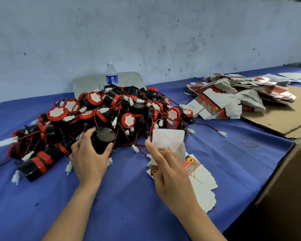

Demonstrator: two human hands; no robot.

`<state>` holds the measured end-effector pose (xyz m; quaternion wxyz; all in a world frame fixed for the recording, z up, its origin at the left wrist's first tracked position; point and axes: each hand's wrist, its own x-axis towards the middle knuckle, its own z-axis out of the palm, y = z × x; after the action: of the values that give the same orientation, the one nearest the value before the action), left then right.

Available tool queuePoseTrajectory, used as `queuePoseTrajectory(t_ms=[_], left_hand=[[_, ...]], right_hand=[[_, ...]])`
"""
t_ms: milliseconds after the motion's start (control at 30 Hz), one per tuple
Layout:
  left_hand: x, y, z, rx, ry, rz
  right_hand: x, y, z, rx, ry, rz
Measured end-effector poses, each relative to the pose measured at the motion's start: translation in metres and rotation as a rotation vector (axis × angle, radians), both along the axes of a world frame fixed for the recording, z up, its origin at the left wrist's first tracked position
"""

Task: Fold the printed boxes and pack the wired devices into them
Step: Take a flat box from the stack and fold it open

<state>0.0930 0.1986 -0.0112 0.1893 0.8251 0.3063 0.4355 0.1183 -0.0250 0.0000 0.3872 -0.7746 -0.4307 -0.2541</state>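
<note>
A big heap of black and red round wired devices [101, 115] with white connectors lies on the blue table [122, 202]. At the heap's near edge my left hand [89, 159] grips one black device [102, 138], fingers curled round its sides. To its right my right hand [167, 169] holds a partly folded printed box [169, 141], its white flap standing up. Under that hand lie a few flat printed boxes [203, 186]. A large pile of flat boxes [236, 96] sits at the back right.
A water bottle [112, 73] stands behind the heap in front of a grey board [87, 84]. Brown cardboard sheets [285, 119] lie at the right, and an open carton [288, 174] stands at the table's right edge. A rubber band [249, 142] lies near it.
</note>
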Motion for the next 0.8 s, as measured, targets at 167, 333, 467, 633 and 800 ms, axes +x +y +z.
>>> queuePoseTrajectory(t_ms=[167,333,467,633,800], left_hand=[[0.003,0.004,-0.008,0.09,0.101,-0.147],[-0.007,-0.019,0.016,0.029,-0.553,-0.309],[-0.016,-0.082,0.026,0.124,-0.656,-0.706],[-0.017,-0.114,0.008,0.226,-0.428,-1.047],[-0.021,-0.112,0.015,-0.071,-0.482,-1.037]], right_hand=[[-0.005,0.001,-0.003,0.044,-0.023,0.061],[-0.004,-0.001,-0.005,0.212,-0.006,0.102],[-0.002,-0.002,-0.003,0.469,0.175,0.119],[-0.003,-0.011,0.0,0.664,0.26,0.317],[-0.01,-0.011,0.01,0.638,-0.015,0.358]])
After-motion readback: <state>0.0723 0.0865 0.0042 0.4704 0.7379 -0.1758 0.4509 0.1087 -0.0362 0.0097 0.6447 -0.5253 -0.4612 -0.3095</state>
